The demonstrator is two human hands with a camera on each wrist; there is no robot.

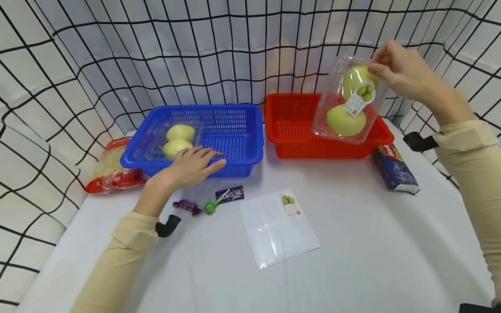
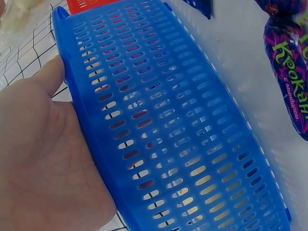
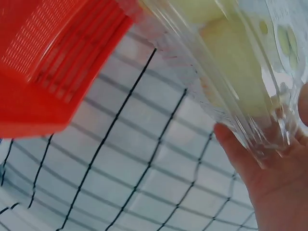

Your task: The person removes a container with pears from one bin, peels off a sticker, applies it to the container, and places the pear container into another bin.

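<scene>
My right hand [image 1: 407, 71] pinches the upper corner of a clear plastic fruit pack [image 1: 339, 104], which hangs tilted over the right part of the red basket [image 1: 297, 150]. Two round yellow-green fruits and a label with a green fruit picture show in the pack. In the right wrist view, fingers and thumb close on the pack's edge [image 3: 236, 96]. My left hand [image 1: 189, 167], fingers extended, lies at the front rim of the blue basket [image 1: 235, 167]. In the left wrist view, that hand [image 2: 48, 149] is against the blue rim. Inside the blue basket sits another clear pack with two yellow-green fruits [image 1: 178, 132].
In front of the baskets lie a purple-wrapped candy [image 1: 188, 206], a green lollipop [image 1: 211, 206], a dark blue wrapped bar [image 1: 229, 194] and a clear sheet with a label [image 1: 279, 234]. A red-and-clear bag [image 1: 113, 167] stands left, a dark blue packet [image 1: 395, 169] right. Black wire mesh [image 1: 219, 56] surrounds the table.
</scene>
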